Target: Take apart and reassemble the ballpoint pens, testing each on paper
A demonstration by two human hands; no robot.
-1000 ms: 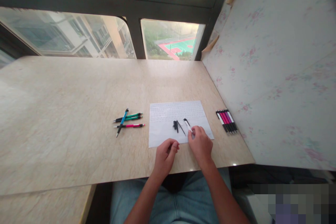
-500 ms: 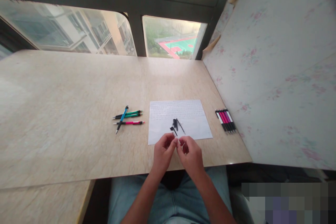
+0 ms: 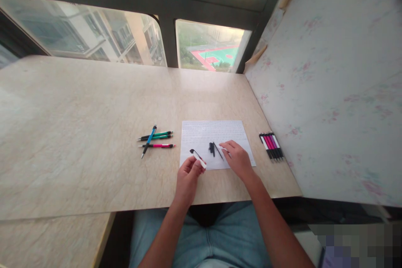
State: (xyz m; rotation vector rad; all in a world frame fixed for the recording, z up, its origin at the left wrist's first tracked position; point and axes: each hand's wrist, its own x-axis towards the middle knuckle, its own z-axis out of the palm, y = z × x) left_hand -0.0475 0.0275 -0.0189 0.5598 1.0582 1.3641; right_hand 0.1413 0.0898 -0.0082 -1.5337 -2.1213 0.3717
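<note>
My left hand (image 3: 187, 172) pinches a white pen barrel with a black clip (image 3: 197, 157), lifted over the near left corner of a white sheet of paper (image 3: 216, 134). My right hand (image 3: 237, 159) rests on the sheet, fingers curled, fingertips at small dark pen parts (image 3: 214, 150) lying in its middle. Whether those fingers hold anything I cannot make out.
Several pens, blue, green and pink (image 3: 155, 140), lie loose left of the sheet on the beige marble table (image 3: 78, 134). A neat row of pink and black pens (image 3: 271, 145) lies at the right by a floral wall panel (image 3: 329, 92). Windows run along the back.
The right hand took a white pen piece off the sheet and brought it to the left hand. The hands have parted: left keeps the barrel, right has gone back to the dark parts.
</note>
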